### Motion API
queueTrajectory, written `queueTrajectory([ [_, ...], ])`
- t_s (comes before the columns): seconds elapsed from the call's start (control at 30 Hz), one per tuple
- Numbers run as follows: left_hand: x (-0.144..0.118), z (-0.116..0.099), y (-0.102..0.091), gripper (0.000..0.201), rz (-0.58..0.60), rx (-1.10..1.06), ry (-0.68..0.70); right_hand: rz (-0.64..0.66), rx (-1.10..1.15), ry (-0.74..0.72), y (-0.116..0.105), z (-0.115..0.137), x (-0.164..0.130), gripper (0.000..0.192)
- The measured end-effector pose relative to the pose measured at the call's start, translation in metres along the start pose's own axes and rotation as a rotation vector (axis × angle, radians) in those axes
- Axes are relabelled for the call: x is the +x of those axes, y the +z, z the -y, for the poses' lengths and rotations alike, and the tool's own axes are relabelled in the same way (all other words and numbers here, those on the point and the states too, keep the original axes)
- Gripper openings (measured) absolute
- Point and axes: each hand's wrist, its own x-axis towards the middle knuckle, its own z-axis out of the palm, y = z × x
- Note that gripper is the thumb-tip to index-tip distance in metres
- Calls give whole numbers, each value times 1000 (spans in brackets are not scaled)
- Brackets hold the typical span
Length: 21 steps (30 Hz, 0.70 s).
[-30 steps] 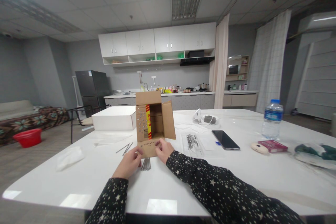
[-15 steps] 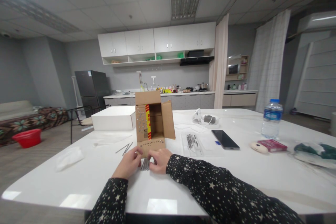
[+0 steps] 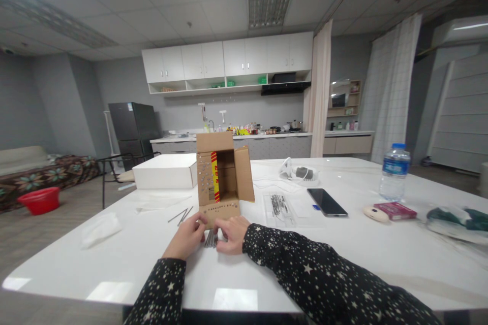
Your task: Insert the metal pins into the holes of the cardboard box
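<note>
An opened cardboard box (image 3: 224, 177) stands on the white table with its opening toward me. Its lower flap (image 3: 224, 208) reaches down at the front and carries a row of small dark dots or holes. My left hand (image 3: 187, 236) is at the flap's left corner, fingers bent and pressed together. Close beside it, my right hand (image 3: 232, 233) has its fingers curled at the flap's front edge. Between the hands lies a bundle of thin metal rods (image 3: 210, 238), fanned toward me. Whatever the fingertips pinch is too small to make out. A few loose rods (image 3: 185, 215) lie left of the flap.
Right of the box are a clear plastic case (image 3: 280, 208) of small metal pieces, a phone (image 3: 327, 202), a dark red box (image 3: 395, 211) and a water bottle (image 3: 395, 172). A white box (image 3: 165, 171) stands at the left, crumpled white plastic (image 3: 99, 231) nearer me.
Almost nothing differs. The right hand's fingers have shifted very slightly by the flap's edge; the left hand, box and rods look the same.
</note>
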Motion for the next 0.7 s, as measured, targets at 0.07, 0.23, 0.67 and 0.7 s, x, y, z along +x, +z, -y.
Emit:
queueTrajectory([
  [0.07,0,0,0,13,0,4,2,12,-32,-2,-2,1,0,35],
  [0.23,0,1,0,13,8,17,0,32,-94,-18,-3,1,0,42],
  [0.67,0,1,0,13,5,20,-4,20,-122,-25,2,-1,1,39],
  [0.7,0,1,0,13,3,20,-1,21,-125,-24,1,0,1,39],
])
